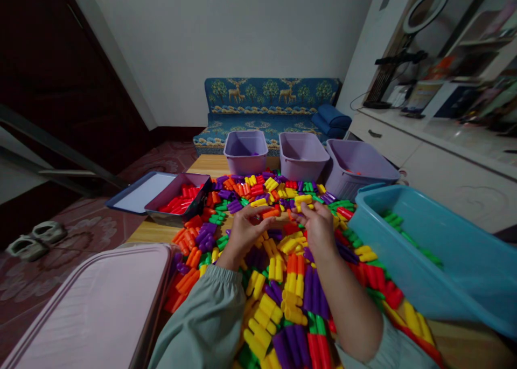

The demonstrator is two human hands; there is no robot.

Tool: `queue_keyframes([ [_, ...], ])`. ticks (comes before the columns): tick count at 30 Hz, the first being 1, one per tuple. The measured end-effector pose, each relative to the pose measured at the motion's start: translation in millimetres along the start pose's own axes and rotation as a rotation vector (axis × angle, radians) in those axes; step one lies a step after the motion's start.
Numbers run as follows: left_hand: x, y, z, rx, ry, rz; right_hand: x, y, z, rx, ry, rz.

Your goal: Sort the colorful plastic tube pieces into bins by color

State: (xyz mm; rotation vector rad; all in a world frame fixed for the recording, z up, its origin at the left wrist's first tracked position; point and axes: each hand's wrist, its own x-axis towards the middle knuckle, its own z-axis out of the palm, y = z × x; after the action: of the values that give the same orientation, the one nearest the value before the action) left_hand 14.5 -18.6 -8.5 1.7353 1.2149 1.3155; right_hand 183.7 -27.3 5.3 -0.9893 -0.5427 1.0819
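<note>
Colourful plastic tube-shaped building blocks [264,315] cover the wooden table in a loose heap. My left hand [247,233] reaches in from the left, thumb and forefinger curled around an orange block [271,213]. Close beside it, my right hand [318,229] has its fingers drawn together above the heap; a small bit of orange shows at its fingertips, too little to make out. A yellow block [302,201] appears right by that hand's thumb, and I cannot tell whether they touch. Both palms are turned partly inward.
Three purple bins [304,167] line the table's far side. At right stands a long blue tub [428,272] with green blocks in it. A tin box [177,210] of red blocks sits at left, its lid open. A pale pink lid [92,304] lies near left.
</note>
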Motion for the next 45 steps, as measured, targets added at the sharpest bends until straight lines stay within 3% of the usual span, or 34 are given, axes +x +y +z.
queue_keyframes([
  [4, 2.4, -3.6, -0.9, 0.024, 0.100, -0.018, 5.4, -6.8, -4.6, 0.118, -0.007, 0.130],
  [7, 3.1, -6.2, -1.3, -0.016, 0.100, -0.088, 3.3, -5.9, -2.7, 0.103, -0.054, 0.197],
  [14, 1.2, -2.7, -6.4, -0.257, 0.098, -0.204, 0.8, -0.8, -2.0, -0.102, -0.090, 0.092],
  [18, 1.1, 1.1, -7.2, -0.477, -0.029, -0.246, -8.5, -3.8, 3.0, -0.191, -0.338, 0.112],
  [21, 0.3, 2.8, -6.6, -0.483, -0.112, -0.258, -17.7, -4.5, 8.2, -0.218, -0.555, 0.180],
  [23, -0.7, 3.8, -6.1, -0.443, -0.150, -0.274, -20.9, -3.2, 10.1, -0.233, -0.607, 0.189],
  [30, 1.5, 5.2, -7.0, -0.228, -0.295, -0.211, -16.3, 1.2, 9.0, -0.267, -0.465, 0.156],
  [36, 7.2, 7.8, -27.7, 0.377, -0.282, 0.030, -8.0, 1.0, 4.7, -0.374, -0.230, 0.073],
  [42, 4.1, 7.0, -38.1, 0.598, -0.507, 0.140, -6.5, 1.4, 4.9, -0.387, -0.190, 0.062],
  [45, 2.3, 9.2, -32.5, 0.668, -0.544, 0.150, -6.3, 3.9, 4.6, -0.382, -0.196, 0.065],
])
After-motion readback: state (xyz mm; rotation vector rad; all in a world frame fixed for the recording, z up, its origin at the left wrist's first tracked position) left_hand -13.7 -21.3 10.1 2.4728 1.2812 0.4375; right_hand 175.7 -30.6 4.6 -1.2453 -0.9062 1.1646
